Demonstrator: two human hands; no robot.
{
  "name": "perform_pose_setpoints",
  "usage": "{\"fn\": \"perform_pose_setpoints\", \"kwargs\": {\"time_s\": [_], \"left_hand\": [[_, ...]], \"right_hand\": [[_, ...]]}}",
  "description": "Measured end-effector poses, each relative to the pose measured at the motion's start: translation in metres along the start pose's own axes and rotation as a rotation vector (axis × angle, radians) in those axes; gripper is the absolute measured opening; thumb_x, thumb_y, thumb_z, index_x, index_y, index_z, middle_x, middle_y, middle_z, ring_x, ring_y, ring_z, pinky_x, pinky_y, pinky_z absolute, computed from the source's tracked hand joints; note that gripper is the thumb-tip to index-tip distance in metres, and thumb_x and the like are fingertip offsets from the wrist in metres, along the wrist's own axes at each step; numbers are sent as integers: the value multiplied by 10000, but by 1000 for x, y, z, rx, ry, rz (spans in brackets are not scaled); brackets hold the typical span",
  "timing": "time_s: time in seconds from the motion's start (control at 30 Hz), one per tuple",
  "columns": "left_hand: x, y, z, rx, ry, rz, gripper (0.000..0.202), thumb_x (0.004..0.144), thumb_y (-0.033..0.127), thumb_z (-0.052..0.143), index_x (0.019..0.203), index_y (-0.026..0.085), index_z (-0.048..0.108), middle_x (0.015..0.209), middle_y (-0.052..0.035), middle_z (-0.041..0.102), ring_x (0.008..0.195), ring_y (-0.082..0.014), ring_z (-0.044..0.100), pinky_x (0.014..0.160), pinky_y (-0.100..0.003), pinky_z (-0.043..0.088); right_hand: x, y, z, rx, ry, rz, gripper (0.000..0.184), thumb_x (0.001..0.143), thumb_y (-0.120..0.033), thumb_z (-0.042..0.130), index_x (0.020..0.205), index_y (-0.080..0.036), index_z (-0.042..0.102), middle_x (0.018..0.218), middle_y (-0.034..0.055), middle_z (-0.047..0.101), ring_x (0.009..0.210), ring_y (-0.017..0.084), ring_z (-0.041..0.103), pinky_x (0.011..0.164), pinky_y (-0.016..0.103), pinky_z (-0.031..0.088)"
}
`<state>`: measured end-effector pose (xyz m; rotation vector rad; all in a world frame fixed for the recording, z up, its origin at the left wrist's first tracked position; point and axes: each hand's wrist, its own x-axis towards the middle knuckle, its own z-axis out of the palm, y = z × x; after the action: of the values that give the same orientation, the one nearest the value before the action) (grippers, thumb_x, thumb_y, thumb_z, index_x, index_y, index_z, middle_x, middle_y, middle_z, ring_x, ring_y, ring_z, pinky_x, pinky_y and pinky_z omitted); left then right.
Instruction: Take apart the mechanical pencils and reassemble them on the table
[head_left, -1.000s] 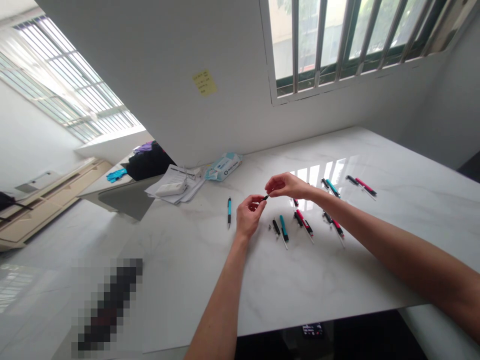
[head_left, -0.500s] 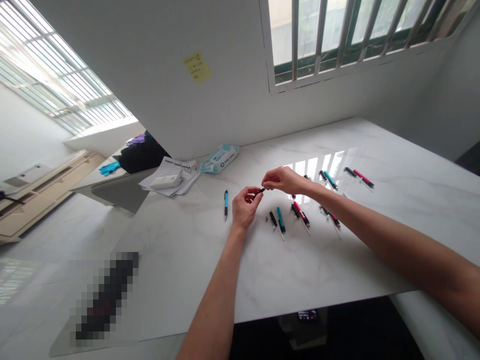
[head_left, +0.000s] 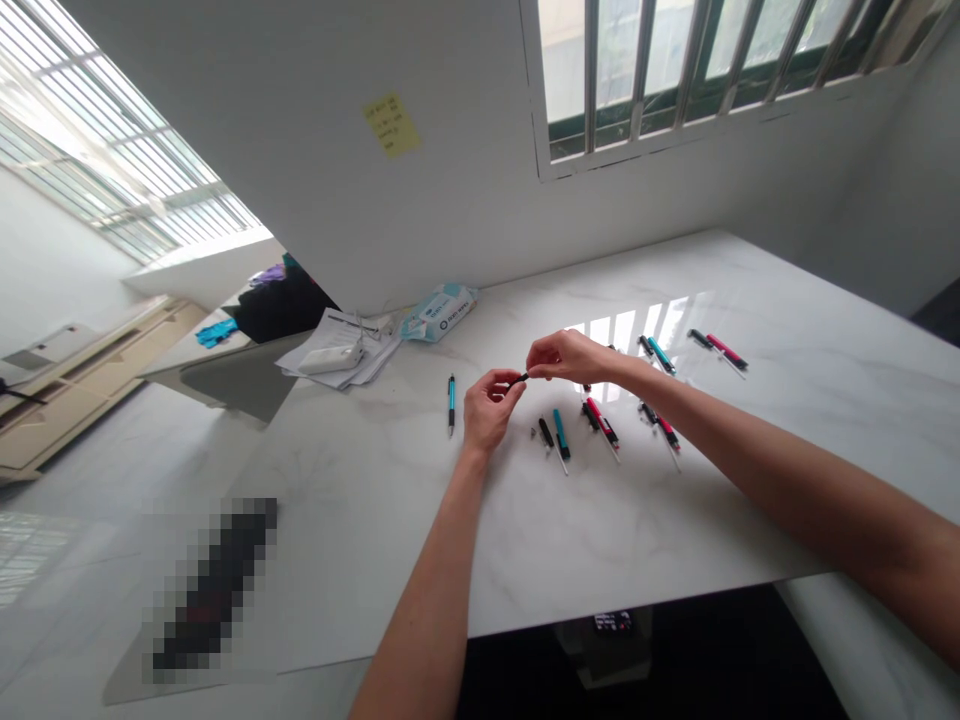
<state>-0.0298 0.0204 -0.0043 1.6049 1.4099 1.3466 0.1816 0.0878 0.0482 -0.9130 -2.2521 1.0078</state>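
Note:
Just above the table, my left hand (head_left: 489, 412) is closed around a small black pen barrel part (head_left: 517, 381), whose end pokes out between thumb and fingers. My right hand (head_left: 561, 356) pinches at that protruding end; whatever lies between its fingertips is too small to make out. An assembled blue pen (head_left: 451, 405) lies left of my left hand. Below my right hand are a teal pen barrel (head_left: 561, 433), a black barrel part (head_left: 546, 433) and a thin white refill (head_left: 562, 460). Red pen parts (head_left: 602, 422) lie beside them.
More dismantled pens lie to the right: a red set (head_left: 666, 432), a teal set (head_left: 661, 354) and another red set (head_left: 726, 352). A wipes packet (head_left: 441, 312) and papers (head_left: 330, 370) sit at the back left. The marble table's (head_left: 570, 590) front edge runs below my arms.
The view has shifted slightly. Both hands stay together at the black pen part, with my right fingertips moving only a little at its end. The pens on the table have not moved.

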Motion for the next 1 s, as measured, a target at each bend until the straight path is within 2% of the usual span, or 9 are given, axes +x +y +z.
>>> {"fn": "perform_pose_setpoints", "kwargs": {"time_s": [0.17,0.3,0.47,0.6,0.7,0.8,0.9,1.0], "left_hand": [[-1,-3,3,6,-13,5,287,830,451,792,983,208,773,976,-68,780,785,-176,700,741,-303,565],[-1,-4,4,-6,3,-5,299,822,450,804,996,208,781,973,-69,782,776,-175,698,729,-298,559],[1,-5,1,-13,2,-30,314,812,454,814,1001,205,786,972,-69,786,779,-176,700,726,-297,555],[1,-6,0,-21,-18,-36,304,813,446,815,990,200,785,984,-72,787,798,-178,706,750,-304,557],[1,-4,0,-55,-26,-31,305,809,431,822,993,192,783,984,-73,784,826,-177,708,763,-297,555],[1,2,2,-165,-2,-75,321,763,405,865,979,183,781,944,-57,774,818,-159,690,766,-278,544],[0,9,3,-430,35,-217,353,700,356,915,978,190,774,885,-15,745,766,-111,647,758,-240,520],[-2,16,3,-690,25,-335,368,687,311,932,991,197,760,878,9,722,749,-77,631,785,-217,512]], "right_hand": [[2,2,3,-117,2,59,313,973,-405,612,788,-185,734,693,13,693,559,107,541,525,241,386],[3,0,6,-140,-21,97,323,1007,-392,573,795,-200,722,663,12,675,529,109,522,517,249,381],[1,0,6,-91,-54,86,298,985,-444,625,833,-202,705,722,19,710,505,103,519,484,245,367],[2,1,7,-124,-61,79,312,986,-405,604,763,-200,682,690,11,692,537,106,524,530,242,384],[3,3,8,-64,-79,110,343,983,-424,593,741,-197,683,669,18,681,548,116,522,537,250,385],[5,5,11,20,-92,155,381,977,-469,578,748,-186,690,652,18,660,531,116,501,507,253,360],[5,3,15,123,-115,147,454,993,-513,524,754,-167,694,654,17,647,553,113,511,540,250,382],[4,-3,16,159,-138,100,490,1011,-536,489,803,-158,722,727,43,695,630,128,575,613,257,429]]}}
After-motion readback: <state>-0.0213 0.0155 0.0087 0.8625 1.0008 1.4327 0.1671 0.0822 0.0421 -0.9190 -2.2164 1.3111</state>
